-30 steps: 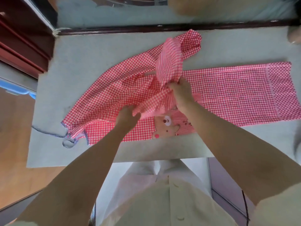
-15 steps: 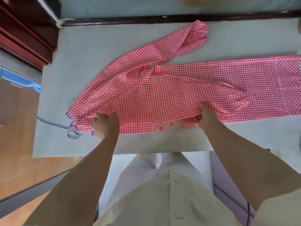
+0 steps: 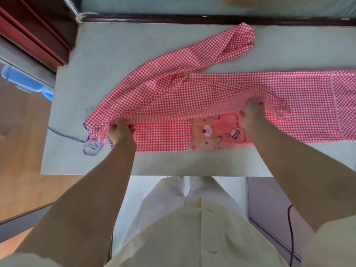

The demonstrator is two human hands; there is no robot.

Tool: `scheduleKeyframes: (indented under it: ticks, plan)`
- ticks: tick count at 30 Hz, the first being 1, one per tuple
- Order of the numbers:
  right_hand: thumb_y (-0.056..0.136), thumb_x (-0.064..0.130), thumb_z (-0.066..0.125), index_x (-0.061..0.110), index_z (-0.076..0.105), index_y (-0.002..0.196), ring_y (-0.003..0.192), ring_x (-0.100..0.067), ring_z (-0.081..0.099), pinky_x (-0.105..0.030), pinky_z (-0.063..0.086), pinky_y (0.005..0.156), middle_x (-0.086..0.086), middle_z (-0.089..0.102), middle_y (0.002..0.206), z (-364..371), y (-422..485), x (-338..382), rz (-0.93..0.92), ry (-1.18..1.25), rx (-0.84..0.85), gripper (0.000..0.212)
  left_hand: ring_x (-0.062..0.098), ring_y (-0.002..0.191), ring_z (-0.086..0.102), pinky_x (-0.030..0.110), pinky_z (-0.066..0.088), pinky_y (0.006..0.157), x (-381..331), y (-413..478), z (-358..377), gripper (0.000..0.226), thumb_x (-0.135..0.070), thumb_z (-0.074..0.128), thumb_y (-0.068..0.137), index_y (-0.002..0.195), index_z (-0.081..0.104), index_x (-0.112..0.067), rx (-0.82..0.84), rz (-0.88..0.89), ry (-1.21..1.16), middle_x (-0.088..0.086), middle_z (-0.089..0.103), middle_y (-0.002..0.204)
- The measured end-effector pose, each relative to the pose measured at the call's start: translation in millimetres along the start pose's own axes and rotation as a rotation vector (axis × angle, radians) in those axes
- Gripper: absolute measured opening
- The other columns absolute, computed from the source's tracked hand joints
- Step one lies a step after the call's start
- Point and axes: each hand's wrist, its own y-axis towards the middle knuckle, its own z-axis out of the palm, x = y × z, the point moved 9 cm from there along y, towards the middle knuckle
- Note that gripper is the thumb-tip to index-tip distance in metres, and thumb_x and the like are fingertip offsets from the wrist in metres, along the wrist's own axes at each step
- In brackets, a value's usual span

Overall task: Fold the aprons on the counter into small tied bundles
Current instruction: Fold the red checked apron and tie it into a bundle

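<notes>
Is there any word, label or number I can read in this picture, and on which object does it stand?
None can be read.
Pink bear patch on the red checked apron: small dark lettering beside the bear, too small and blurred to read.
No other text shows on the counter.

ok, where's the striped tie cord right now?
Head view, left side: the striped tie cord lies looped on the counter, off the apron's corner beside the left hand.
</notes>
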Motion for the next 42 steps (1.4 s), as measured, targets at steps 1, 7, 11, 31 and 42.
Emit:
scheduleKeyframes:
  ticks: [1, 7, 11, 31, 42]
  plan:
    - [0.1, 0.017, 0.048, 0.011, 0.049, 0.127, 0.086, -0.011, 0.061, -0.024, 0.056, 0.07, 0.002, 0.059, 0.098, 7.1, -3.8, 23.6, -0.1, 0.067, -0.009, 0.028, 0.019, 0.073, 0.062, 0.023, 0.052, 0.06, -15.3, -4.2, 4.0, 0.011, -0.015, 0.043, 0.1, 0.101, 0.054, -0.015, 0.007, 0.084, -0.039, -0.002, 0.058, 0.088]
    - [0.099, 0.02, 0.047, 0.013, 0.033, 0.145, 0.079, -0.004, 0.054, -0.014, 0.051, 0.057, 0.006, 0.053, 0.1, -7.2, -15.4, -14.4, -0.103, -0.075, 0.012, 0.049, 0.031, 0.084, 0.068, 0.037, 0.061, 0.066, 29.7, 4.0, -19.7, 0.036, -0.021, 0.034, 0.103, 0.136, 0.043, -0.008, -0.048, -0.057, 0.175, 0.012, 0.06, 0.121]
    - [0.097, 0.01, 0.048, 0.008, 0.042, 0.139, 0.099, -0.023, 0.06, -0.031, 0.056, 0.082, -0.013, 0.056, 0.131, -36.6, -10.7, -81.7, 0.212, -0.166, 0.041, 0.043, 0.023, 0.07, 0.067, 0.032, 0.059, 0.053, 60.5, -5.0, -30.7, 0.029, -0.015, 0.04, 0.099, 0.123, 0.053, -0.005, -0.061, -0.205, 0.126, 0.013, 0.067, 0.106]
    - [0.087, -0.001, 0.044, 0.009, 0.047, 0.121, 0.078, -0.015, 0.053, -0.026, 0.048, 0.064, 0.002, 0.053, 0.089, -43.3, -14.9, -68.3, -0.033, -0.267, -0.094, 0.036, 0.021, 0.047, 0.062, 0.024, 0.047, 0.048, 43.8, -17.5, -18.2, 0.045, -0.041, 0.045, 0.098, 0.077, 0.06, -0.005, 0.266, -0.049, 0.996, 0.009, 0.068, 0.062]
    - [0.096, 0.028, 0.056, 0.019, 0.047, 0.121, 0.101, -0.018, 0.062, -0.031, 0.055, 0.079, -0.002, 0.061, 0.117, -33.0, -18.2, -63.8, 0.122, 0.007, 0.23, 0.028, 0.025, 0.103, 0.057, 0.041, 0.051, 0.089, 59.9, -118.3, 143.5, 0.032, -0.041, 0.061, 0.089, 0.107, 0.06, -0.015, 0.689, 0.698, 1.514, 0.008, 0.056, 0.114]
